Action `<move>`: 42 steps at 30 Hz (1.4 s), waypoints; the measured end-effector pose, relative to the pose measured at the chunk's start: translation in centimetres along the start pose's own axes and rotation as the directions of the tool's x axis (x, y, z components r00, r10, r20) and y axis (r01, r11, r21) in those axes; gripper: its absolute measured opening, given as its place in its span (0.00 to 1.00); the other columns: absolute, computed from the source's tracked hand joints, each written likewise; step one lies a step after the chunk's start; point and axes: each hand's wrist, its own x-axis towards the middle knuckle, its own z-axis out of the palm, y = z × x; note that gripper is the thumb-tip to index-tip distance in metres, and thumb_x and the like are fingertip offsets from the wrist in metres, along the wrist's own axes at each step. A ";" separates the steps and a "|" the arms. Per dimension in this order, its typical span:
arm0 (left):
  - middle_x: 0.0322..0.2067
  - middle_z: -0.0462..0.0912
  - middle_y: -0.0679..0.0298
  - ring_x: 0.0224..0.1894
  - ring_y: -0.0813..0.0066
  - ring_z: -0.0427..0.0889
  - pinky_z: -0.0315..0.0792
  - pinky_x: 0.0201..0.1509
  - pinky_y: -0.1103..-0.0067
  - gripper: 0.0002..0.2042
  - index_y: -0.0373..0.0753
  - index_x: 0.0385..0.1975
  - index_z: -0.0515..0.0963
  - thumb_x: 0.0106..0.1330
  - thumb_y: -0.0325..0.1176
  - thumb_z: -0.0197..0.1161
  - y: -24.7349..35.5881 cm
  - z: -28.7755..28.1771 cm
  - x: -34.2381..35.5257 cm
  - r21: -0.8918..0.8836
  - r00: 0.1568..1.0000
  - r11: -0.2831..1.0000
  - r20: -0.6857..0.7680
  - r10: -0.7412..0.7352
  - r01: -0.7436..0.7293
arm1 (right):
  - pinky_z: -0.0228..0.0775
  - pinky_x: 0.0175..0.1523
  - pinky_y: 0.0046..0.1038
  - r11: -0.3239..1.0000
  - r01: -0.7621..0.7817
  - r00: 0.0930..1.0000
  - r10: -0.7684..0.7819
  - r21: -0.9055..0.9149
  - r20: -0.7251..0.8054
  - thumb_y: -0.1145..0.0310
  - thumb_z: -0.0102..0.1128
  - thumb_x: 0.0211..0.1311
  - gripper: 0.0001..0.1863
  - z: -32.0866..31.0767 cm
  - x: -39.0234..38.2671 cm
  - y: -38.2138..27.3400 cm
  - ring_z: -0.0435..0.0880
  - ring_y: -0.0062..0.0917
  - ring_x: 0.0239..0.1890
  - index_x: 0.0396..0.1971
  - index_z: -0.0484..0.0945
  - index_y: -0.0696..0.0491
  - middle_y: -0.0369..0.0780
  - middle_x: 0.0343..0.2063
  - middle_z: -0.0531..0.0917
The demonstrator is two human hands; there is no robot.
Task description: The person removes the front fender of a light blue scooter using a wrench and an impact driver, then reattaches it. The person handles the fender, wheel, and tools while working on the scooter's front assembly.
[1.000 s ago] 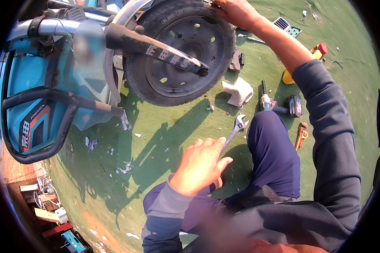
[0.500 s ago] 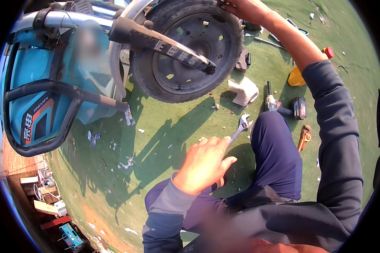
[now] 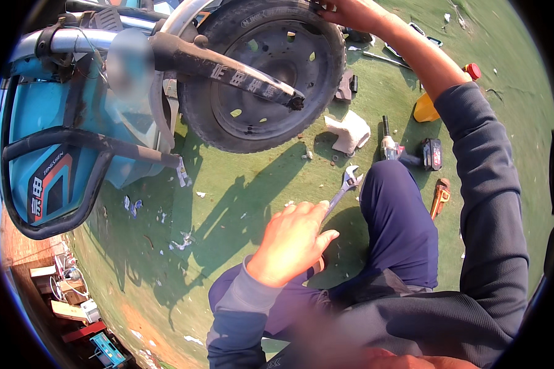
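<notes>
Left hand [image 3: 293, 240]: palm down near the knee, thumb spread; adjustable wrench [image 3: 341, 189] runs in under the fingers. Closure hidden, cannot tell if gripped. Right hand [image 3: 348, 13]: fingers part-curled at the upper edge of the tyre [image 3: 252, 144], apparently touching; firmness of hold cannot be told. Wheel [image 3: 261, 109] ahead of the knees, fork leg [image 3: 228, 69] crossing its face.

Judgement: work the wheel from the outer tread, fingertips clear of the fork; lay the wrench aside if both hands are wanted.

Writing: pale characters along fork leg; lettering on upper sidewall; white lettering on black-and-orange decal [image 3: 50, 184], teal panel [image 3: 40, 111]; battery [image 3: 431, 154] marking too small to read.
</notes>
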 end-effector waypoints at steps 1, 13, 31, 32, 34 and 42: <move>0.48 0.82 0.48 0.52 0.47 0.80 0.74 0.57 0.62 0.27 0.31 0.61 0.75 0.66 0.41 0.68 0.0 0.0 0.0 -0.012 1.000 1.000 -0.004 0.001 -0.001 | 0.76 0.42 0.40 1.000 -0.020 1.000 0.020 0.003 0.011 0.70 0.65 0.60 0.09 0.0 0.0 0.1 0.83 0.42 0.36 0.41 0.84 0.53 0.45 0.34 0.82; 0.49 0.82 0.46 0.52 0.46 0.81 0.75 0.58 0.62 0.26 0.31 0.60 0.76 0.66 0.41 0.68 0.6 -0.4 0.0 -0.015 1.000 1.000 0.011 -0.016 0.017 | 0.79 0.40 0.35 0.988 -0.081 0.996 0.078 0.129 0.032 0.75 0.62 0.59 0.11 0.5 0.6 2.9 0.86 0.36 0.32 0.39 0.88 0.51 0.43 0.32 0.86; 0.42 0.81 0.54 0.47 0.51 0.81 0.75 0.51 0.60 0.26 0.34 0.59 0.76 0.65 0.42 0.69 1.4 0.2 -3.5 0.001 0.995 0.997 -0.062 -0.082 0.082 | 0.76 0.57 0.30 0.799 -0.326 0.928 0.373 0.506 0.009 0.65 0.63 0.68 0.24 8.4 -0.9 8.8 0.86 0.29 0.49 0.62 0.77 0.54 0.43 0.45 0.88; 0.42 0.81 0.55 0.47 0.52 0.81 0.75 0.51 0.60 0.26 0.34 0.59 0.76 0.65 0.42 0.70 1.5 0.3 -3.7 0.002 0.995 0.996 -0.050 -0.089 0.089 | 0.72 0.63 0.28 0.766 -0.406 0.909 0.394 0.499 0.136 0.70 0.63 0.64 0.32 7.7 -1.0 8.8 0.83 0.25 0.54 0.68 0.68 0.59 0.45 0.51 0.86; 0.42 0.81 0.55 0.47 0.52 0.81 0.75 0.50 0.60 0.25 0.34 0.58 0.76 0.65 0.41 0.70 1.3 0.4 -4.2 -0.003 0.993 0.996 -0.085 -0.086 0.086 | 0.71 0.64 0.30 0.716 -0.405 0.911 0.370 0.568 0.182 0.66 0.68 0.62 0.37 8.7 -1.0 8.3 0.82 0.27 0.56 0.70 0.66 0.58 0.46 0.53 0.84; 0.38 0.81 0.55 0.44 0.54 0.82 0.75 0.48 0.61 0.24 0.34 0.54 0.77 0.63 0.41 0.72 1.4 1.2 -4.3 0.025 0.995 0.998 -0.080 -0.052 0.055 | 0.79 0.50 0.34 0.611 -0.462 0.783 0.622 0.643 -0.028 0.68 0.66 0.54 0.24 7.8 0.1 -2.3 0.84 0.30 0.44 0.51 0.79 0.60 0.46 0.40 0.85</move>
